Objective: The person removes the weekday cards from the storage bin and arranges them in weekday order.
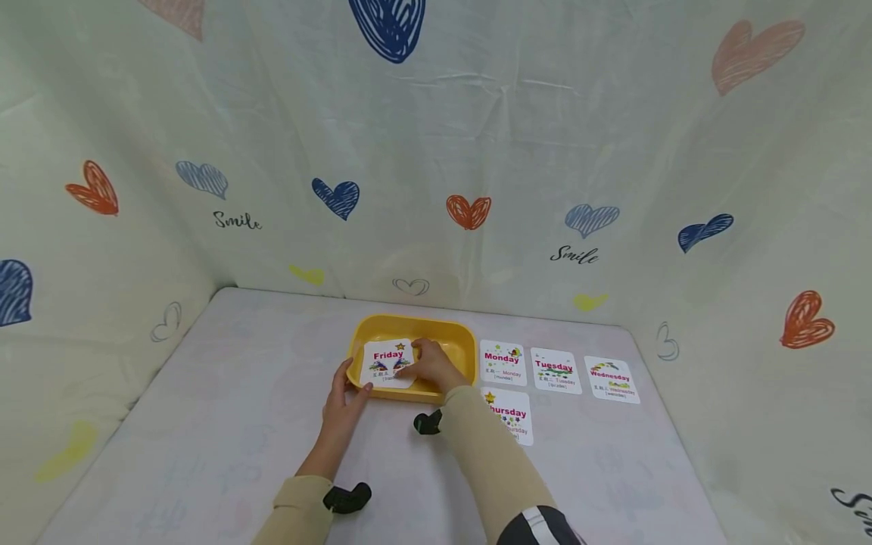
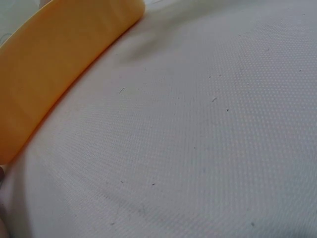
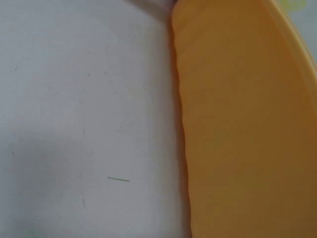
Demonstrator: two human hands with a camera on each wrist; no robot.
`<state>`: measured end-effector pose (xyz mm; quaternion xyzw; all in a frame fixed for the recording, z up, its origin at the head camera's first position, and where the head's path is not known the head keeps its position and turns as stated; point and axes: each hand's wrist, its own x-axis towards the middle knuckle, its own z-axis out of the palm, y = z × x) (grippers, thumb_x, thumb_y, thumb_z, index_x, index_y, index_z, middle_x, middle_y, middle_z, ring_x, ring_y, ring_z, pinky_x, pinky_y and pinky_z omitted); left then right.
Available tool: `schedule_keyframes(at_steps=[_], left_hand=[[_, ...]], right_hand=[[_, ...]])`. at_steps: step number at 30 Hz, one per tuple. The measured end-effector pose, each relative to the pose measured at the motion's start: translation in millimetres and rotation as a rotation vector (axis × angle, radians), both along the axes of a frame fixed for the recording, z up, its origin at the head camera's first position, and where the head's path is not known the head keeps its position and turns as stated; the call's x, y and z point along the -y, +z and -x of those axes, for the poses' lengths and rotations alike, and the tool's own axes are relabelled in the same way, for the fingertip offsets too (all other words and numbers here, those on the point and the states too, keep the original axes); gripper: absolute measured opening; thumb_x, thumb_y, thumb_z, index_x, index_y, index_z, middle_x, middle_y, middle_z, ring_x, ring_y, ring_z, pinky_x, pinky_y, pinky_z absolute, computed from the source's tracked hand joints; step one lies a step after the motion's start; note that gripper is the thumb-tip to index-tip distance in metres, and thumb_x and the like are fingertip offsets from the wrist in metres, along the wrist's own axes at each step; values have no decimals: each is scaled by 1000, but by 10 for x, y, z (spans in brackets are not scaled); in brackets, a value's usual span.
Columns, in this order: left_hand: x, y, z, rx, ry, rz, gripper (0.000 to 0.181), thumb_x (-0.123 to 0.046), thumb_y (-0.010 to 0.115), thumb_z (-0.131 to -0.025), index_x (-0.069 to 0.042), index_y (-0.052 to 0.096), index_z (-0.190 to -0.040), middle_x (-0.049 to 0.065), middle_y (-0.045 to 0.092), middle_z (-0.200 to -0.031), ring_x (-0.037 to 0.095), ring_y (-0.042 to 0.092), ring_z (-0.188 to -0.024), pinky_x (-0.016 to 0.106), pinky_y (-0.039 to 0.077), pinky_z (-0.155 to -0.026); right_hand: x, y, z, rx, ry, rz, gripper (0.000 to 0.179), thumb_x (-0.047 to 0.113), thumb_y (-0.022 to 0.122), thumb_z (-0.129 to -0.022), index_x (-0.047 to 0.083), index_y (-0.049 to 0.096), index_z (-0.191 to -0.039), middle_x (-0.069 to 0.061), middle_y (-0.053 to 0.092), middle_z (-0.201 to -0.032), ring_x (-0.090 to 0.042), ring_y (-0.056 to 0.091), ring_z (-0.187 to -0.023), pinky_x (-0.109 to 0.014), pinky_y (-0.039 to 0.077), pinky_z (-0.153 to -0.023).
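In the head view, a yellow tray (image 1: 458, 342) sits on the white-covered table, with a white "Friday" card (image 1: 384, 356) over its left part. My right hand (image 1: 436, 366) reaches over the tray's front rim and pinches the card's right edge between thumb and fingers. At the tray's left front corner, my left hand (image 1: 342, 409) grips the rim, thumb at the front and fingers along the left side. The tray's outer wall (image 2: 59, 59) fills the upper left of the left wrist view. The right wrist view shows that wall (image 3: 242, 119) on its right side.
Right of the tray lie the "Monday" (image 1: 502, 362), "Tuesday" (image 1: 555, 371) and "Wednesday" (image 1: 611, 379) cards in a row. A "Thursday" card (image 1: 512, 415) lies below "Monday", partly hidden by the right sleeve. A heart-printed curtain (image 1: 409, 151) hangs behind and beside the table.
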<state>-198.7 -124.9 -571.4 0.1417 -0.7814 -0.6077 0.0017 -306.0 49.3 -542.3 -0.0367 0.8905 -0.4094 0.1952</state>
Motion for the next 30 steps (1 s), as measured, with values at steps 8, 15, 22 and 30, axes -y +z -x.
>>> schedule_keyframes(at_steps=[8,15,22,30], left_hand=[[-6,4,4,2,-1,-9,68,-30,60,-97,-25,22,-153,17,36,-148,36,29,-137,67,18,-108],[2,8,-14,-23,0,1,67,-28,61,-97,-23,24,-153,18,39,-145,36,32,-134,64,21,-108],[2,15,-24,-34,2,7,67,-28,61,-96,-22,25,-153,19,40,-145,36,34,-133,63,22,-108],[5,0,-8,-39,3,-9,66,-28,61,-96,-24,26,-152,18,38,-146,37,32,-134,64,21,-108]], right_hand=[[35,-43,11,0,-32,-22,72,19,88,-72,10,50,-133,-7,51,-129,-25,48,-109,-41,37,-107],[-3,-29,34,22,-26,-1,56,12,86,-74,8,54,-120,-5,54,-108,-23,50,-97,-37,45,-98],[-11,-47,74,44,-50,8,43,9,84,-75,8,56,-107,-5,54,-97,-23,49,-89,-34,46,-86],[-72,-14,110,63,-45,67,35,5,81,-78,7,57,-104,-7,53,-93,-22,49,-87,-30,46,-79]])
